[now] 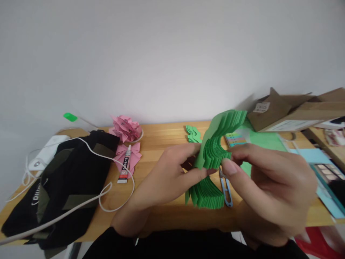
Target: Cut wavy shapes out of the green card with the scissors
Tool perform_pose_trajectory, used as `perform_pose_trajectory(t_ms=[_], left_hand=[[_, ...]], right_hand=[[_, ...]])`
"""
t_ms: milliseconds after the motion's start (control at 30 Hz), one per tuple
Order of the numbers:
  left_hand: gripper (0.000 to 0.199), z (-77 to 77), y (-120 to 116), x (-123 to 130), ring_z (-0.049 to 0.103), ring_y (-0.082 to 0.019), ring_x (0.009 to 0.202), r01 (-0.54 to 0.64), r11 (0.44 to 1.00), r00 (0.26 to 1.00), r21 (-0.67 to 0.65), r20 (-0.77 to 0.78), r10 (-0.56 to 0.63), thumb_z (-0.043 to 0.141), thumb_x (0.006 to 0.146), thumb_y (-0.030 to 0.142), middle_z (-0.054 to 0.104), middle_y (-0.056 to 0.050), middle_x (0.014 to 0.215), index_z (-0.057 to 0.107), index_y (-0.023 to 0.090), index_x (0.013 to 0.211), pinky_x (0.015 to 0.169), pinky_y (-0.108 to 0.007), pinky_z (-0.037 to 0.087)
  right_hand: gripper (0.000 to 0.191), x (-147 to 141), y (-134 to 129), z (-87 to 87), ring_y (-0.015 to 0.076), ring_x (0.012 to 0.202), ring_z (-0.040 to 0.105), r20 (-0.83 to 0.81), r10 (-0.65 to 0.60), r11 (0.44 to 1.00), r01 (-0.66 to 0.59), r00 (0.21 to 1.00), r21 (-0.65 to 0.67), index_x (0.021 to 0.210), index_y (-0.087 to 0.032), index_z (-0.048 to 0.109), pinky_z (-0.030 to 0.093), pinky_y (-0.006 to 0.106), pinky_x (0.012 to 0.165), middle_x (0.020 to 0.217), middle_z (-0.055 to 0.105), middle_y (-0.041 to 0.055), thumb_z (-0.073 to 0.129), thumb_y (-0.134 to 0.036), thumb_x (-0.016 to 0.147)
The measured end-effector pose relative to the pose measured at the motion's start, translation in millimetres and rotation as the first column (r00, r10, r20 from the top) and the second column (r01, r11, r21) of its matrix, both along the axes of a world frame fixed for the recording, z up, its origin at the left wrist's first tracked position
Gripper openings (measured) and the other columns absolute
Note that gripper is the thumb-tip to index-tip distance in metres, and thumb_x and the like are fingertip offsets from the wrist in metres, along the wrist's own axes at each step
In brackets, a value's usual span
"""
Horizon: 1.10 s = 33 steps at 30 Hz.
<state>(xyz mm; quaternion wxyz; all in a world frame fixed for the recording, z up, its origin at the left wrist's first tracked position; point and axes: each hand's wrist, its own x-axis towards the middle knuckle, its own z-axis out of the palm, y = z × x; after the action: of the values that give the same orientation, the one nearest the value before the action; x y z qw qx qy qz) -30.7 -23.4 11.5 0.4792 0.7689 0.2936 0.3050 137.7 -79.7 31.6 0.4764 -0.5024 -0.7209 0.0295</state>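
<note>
A thick stack of layered green paper, cut in a curved shape, is held above the table in front of me. My left hand grips its middle from the left, with the lower part of the stack hanging below the fingers. On the right, the thumb and forefinger of my right hand pinch the edge of the layers at the inner curve. Beneath the hands lies a pair of blue-handled snips, partly hidden by the paper. Behind sits a smaller green cut-paper piece.
Pink folded paper flowers and a glue tube lie left of centre. A black bag and white cable fill the left. At right are a cardboard box, green sheets and a blue-edged case.
</note>
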Motion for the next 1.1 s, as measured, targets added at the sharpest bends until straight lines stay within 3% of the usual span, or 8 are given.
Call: perform_pose_trajectory(t_ms=[200, 400, 700, 1100], left_hand=[[0.015, 1.1, -0.2, 0.7, 0.052, -0.009, 0.063, -0.008, 1.000, 1.000, 0.008, 0.006, 0.008, 0.062, 0.086, 0.026, 0.057, 0.002, 0.069, 0.060, 0.016, 0.075, 0.056, -0.019, 0.043], [0.011, 1.1, -0.1, 0.6, 0.051, -0.008, 0.062, 0.009, 1.000, 1.000, 0.010, 0.016, -0.009, 0.063, 0.085, 0.022, 0.055, 0.004, 0.067, 0.059, 0.016, 0.076, 0.055, -0.018, 0.042], [0.015, 1.7, -0.3, 1.2, 0.051, -0.007, 0.062, 0.005, 1.000, 1.000, 0.010, 0.008, -0.005, 0.063, 0.086, 0.024, 0.055, 0.004, 0.068, 0.057, 0.016, 0.075, 0.055, -0.017, 0.042], [0.017, -1.9, 0.1, 1.0, 0.049, -0.008, 0.063, 0.013, 0.999, 1.000, -0.036, 0.015, -0.013, 0.063, 0.086, 0.028, 0.055, 0.004, 0.069, 0.057, 0.016, 0.076, 0.056, -0.019, 0.041]], right_hand=[[0.019, -0.5, -0.3, 0.0, 0.0038, 0.040, 0.042, 0.010, -0.050, 0.999, 0.050, 0.999, -0.018, 0.070, -0.022, 0.049, 0.029, 0.022, 0.037, 0.050, 0.050, -0.0099, 0.064, -0.017, 0.082], [0.018, 1.2, 1.8, -0.4, 0.0029, 0.038, 0.041, 0.018, 0.010, 1.000, -0.010, 1.000, 0.007, 0.071, -0.022, 0.050, 0.030, 0.020, 0.037, 0.050, 0.051, -0.0109, 0.064, -0.017, 0.080], [0.016, -1.9, -4.0, -0.6, 0.0070, 0.038, 0.040, 0.022, -0.068, 0.997, 0.068, 0.997, -0.020, 0.072, -0.023, 0.054, 0.029, 0.025, 0.036, 0.050, 0.050, -0.0080, 0.065, -0.020, 0.082], [0.018, 1.7, -2.9, -1.0, 0.0054, 0.040, 0.045, 0.050, -0.017, 1.000, 0.018, 0.999, -0.022, 0.071, -0.022, 0.052, 0.033, 0.023, 0.040, 0.053, 0.054, -0.0073, 0.066, -0.020, 0.083]])
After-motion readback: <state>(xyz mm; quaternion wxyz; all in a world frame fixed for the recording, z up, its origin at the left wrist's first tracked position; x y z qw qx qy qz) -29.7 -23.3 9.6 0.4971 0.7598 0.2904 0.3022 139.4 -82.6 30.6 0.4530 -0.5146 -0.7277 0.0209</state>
